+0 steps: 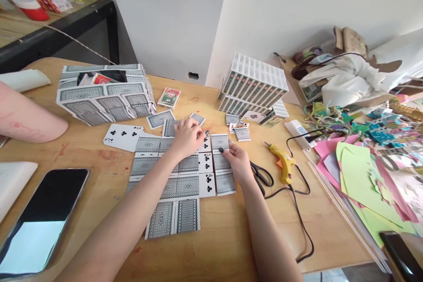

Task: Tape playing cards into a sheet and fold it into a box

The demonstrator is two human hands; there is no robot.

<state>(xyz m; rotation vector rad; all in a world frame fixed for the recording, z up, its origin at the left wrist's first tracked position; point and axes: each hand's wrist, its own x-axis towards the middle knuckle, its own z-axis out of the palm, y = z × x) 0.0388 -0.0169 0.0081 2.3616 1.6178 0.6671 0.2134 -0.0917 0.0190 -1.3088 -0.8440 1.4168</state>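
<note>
My left hand [189, 135], fingers curled together, rests over the upper part of a panel of face-down playing cards [188, 187]. Whatever is under its fingertips is hidden. Along the panel's right edge, cards with clubs show face up [206, 180]. My right hand [237, 158] grips a narrow strip of face-down playing cards [224, 179], thumb on top and fingers at its right edge. A thin gap separates the strip from the face-up cards. Loose cards lie around, among them a three of clubs [123, 137] on the left and cut pieces [242, 134] beyond my right hand.
Black-handled scissors [264, 174] and a yellow glue gun [282, 163] with its cord lie right. Behind stand a card-covered box [105, 94] and stacked card packs [253, 79]. A phone [42, 222] lies left, near another person's arm [29, 114]. Coloured paper [366, 180] covers the right side.
</note>
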